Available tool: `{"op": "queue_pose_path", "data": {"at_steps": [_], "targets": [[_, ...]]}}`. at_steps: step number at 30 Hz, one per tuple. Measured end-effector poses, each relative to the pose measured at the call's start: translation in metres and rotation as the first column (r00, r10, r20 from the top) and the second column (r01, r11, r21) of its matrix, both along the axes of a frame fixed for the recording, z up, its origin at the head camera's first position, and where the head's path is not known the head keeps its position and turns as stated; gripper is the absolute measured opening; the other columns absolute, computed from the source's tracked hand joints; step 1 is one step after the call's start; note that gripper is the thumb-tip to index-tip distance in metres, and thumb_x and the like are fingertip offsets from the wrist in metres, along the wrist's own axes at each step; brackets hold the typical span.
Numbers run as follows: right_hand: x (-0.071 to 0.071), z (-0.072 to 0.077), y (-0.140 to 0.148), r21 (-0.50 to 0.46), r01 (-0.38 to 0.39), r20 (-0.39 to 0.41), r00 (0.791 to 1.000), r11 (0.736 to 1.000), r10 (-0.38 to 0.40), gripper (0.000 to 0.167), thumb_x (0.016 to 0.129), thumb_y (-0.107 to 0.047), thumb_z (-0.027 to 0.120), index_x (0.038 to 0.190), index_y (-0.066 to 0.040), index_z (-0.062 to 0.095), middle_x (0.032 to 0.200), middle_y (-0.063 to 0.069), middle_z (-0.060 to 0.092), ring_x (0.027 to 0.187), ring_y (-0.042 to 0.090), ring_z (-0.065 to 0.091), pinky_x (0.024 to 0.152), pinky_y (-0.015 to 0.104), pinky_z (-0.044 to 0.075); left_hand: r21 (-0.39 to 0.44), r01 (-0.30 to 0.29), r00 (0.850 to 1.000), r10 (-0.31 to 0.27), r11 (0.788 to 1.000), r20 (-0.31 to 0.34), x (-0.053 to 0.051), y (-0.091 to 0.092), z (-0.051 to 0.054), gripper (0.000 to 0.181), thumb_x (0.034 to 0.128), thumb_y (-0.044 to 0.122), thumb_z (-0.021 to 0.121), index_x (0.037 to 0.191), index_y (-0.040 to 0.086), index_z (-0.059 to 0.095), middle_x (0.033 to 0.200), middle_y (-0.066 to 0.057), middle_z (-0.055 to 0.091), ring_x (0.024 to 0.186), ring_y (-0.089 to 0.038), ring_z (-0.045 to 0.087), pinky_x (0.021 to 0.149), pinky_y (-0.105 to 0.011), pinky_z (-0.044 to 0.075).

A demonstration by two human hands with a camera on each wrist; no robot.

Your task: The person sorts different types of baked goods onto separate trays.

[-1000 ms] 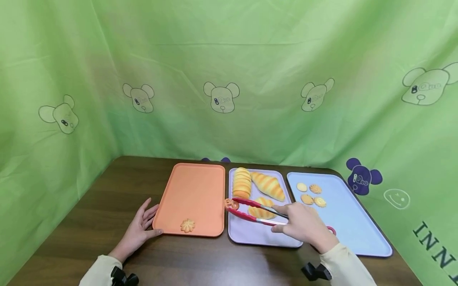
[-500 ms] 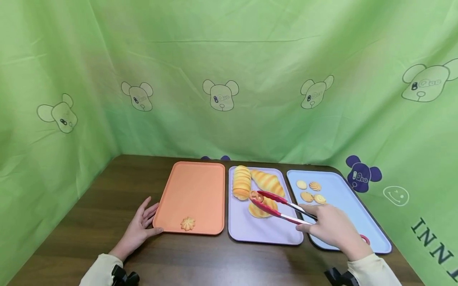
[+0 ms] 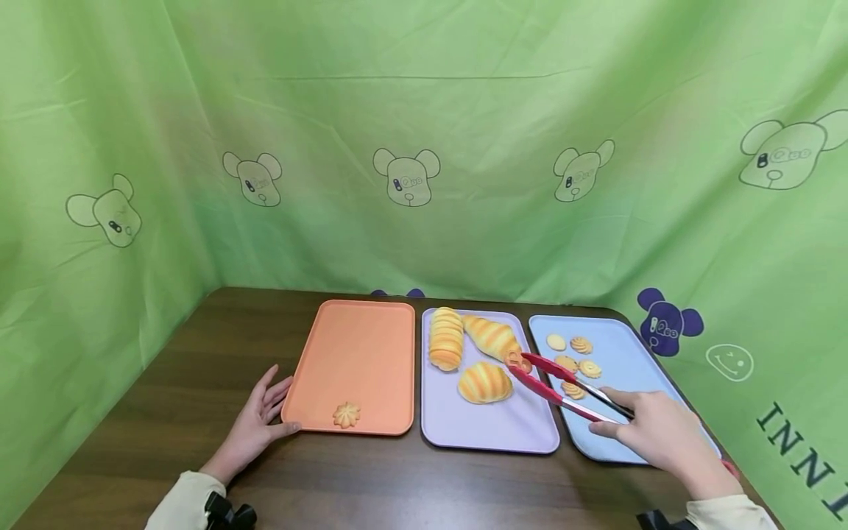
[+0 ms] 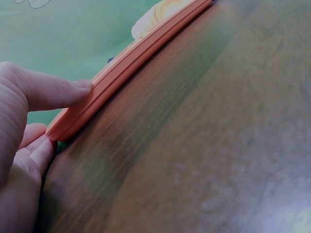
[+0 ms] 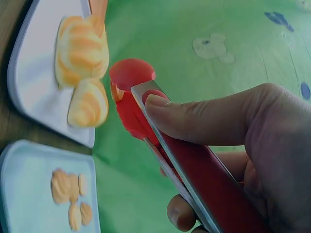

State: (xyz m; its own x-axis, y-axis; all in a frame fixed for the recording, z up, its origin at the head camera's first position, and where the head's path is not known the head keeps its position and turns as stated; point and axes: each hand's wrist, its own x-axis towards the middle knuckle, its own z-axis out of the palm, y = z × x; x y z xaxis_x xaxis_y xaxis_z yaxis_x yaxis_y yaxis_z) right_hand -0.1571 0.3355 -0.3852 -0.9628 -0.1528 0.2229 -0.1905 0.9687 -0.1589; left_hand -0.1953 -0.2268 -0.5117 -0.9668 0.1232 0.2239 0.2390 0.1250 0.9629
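Note:
My right hand [image 3: 669,438] grips a pair of red-tipped metal tongs [image 3: 553,396], thumb on the red handle in the right wrist view. Between the tong tips is a small brown pretzel cookie [image 3: 515,361], over the right side of the lilac tray [image 3: 457,434]; the tips mostly hide it in the right wrist view. My left hand [image 3: 255,419] rests at the near left corner of the orange tray [image 3: 364,353], fingers spread and loosely straight. In the left wrist view, its thumb [image 4: 60,92] touches the tray's outer side. A flower-shaped cookie [image 3: 347,415] lies on the orange tray.
The lilac tray bears a long ridged bread roll [image 3: 447,338], a striped croissant-like bread [image 3: 490,337] and a rounder striped bread [image 3: 485,383]. Several cookies [image 3: 581,345] lie on the blue tray [image 3: 616,335] at the right. A green curtain [image 3: 411,243] hangs behind the table [image 3: 278,478].
My right hand has moved right with the tongs and pretzel cookie, from the orange tray's edge across the lilac tray towards the blue tray. The left hand has stayed in place.

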Motion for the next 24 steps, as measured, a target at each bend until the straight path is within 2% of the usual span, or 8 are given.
{"op": "queue_pose_path", "data": {"at_steps": [6,10,16,24], "targets": [[0.003,-0.001,0.019,0.008,0.066,0.034,0.997,0.998,-0.066,0.076,0.076,-0.056,0.079,0.128,-0.002,0.066,0.11,0.034,0.065,0.088,0.044,0.063,0.059,0.053,0.048,0.016,0.005,1.0,-0.005,1.0,-0.002,0.0,-0.002,0.001,0.108,0.0773,-0.02,0.072,0.157,-0.003,0.0,0.152,-0.037,0.027,0.138,-0.049,0.028,0.094,-0.011,0.04],[0.004,-0.005,0.031,0.01,0.09,0.06,0.994,0.996,-0.091,0.077,0.077,-0.057,0.077,0.13,-0.002,0.064,0.11,0.037,0.063,0.089,0.049,0.062,0.057,0.052,0.047,0.014,0.005,1.0,-0.005,1.0,0.006,0.0,-0.003,0.0,0.108,0.0774,-0.019,0.072,0.156,-0.004,0.0,0.152,-0.037,0.027,0.138,-0.049,0.028,0.094,-0.011,0.041],[0.005,-0.014,0.049,0.031,0.122,0.108,0.986,0.992,-0.125,0.078,0.079,-0.056,0.076,0.13,0.002,0.062,0.101,0.036,0.063,0.082,0.042,0.061,0.053,0.049,0.045,0.012,0.005,1.0,-0.006,1.0,0.025,0.002,-0.002,-0.004,0.109,0.0774,-0.017,0.074,0.157,-0.004,0.001,0.153,-0.036,0.027,0.138,-0.049,0.028,0.094,-0.011,0.041],[0.003,-0.028,0.077,0.045,0.159,0.155,0.974,0.986,-0.164,0.082,0.081,-0.059,0.073,0.131,0.005,0.059,0.095,0.034,0.061,0.074,0.036,0.059,0.049,0.047,0.043,0.016,0.009,1.0,-0.01,1.0,0.027,-0.002,-0.001,-0.007,0.108,0.0774,-0.017,0.074,0.157,-0.004,0.001,0.153,-0.036,0.027,0.138,-0.048,0.028,0.094,-0.011,0.042]]}}
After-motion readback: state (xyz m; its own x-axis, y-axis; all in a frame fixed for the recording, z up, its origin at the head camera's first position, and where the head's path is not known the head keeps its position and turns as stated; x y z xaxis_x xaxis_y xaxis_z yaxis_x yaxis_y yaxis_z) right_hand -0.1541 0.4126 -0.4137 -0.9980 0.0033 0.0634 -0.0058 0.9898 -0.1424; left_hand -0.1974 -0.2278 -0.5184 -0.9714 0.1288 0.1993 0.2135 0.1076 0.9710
